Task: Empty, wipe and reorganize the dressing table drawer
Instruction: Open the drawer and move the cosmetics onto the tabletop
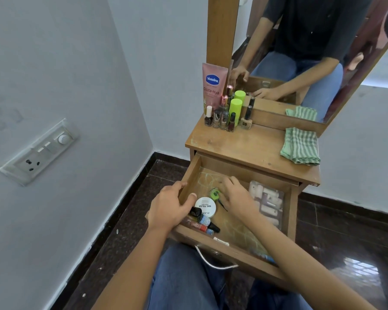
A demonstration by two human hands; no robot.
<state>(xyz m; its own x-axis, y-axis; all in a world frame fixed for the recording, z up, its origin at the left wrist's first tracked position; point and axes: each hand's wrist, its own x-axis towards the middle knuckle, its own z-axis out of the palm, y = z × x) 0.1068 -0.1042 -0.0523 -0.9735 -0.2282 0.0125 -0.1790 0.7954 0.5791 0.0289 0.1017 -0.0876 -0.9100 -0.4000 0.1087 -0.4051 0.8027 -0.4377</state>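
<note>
Green bottle [215, 194] against right hand [239, 198]

The brown wooden dressing table top [244, 146] is showing matt, scuffed grain; the marbled liner [233, 229] of the open wooden drawer [189, 173] is shining glossy — its curved metal handle [211, 262] is gleaming. The green striped cloth [300, 146] at the top's right edge is looking matt.

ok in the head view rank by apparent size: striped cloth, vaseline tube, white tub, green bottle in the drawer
1. striped cloth
2. Vaseline tube
3. white tub
4. green bottle, gripped and partly hidden by the right hand
The drawer holds the last two nearer the camera, so true sizes are unsure.
</note>
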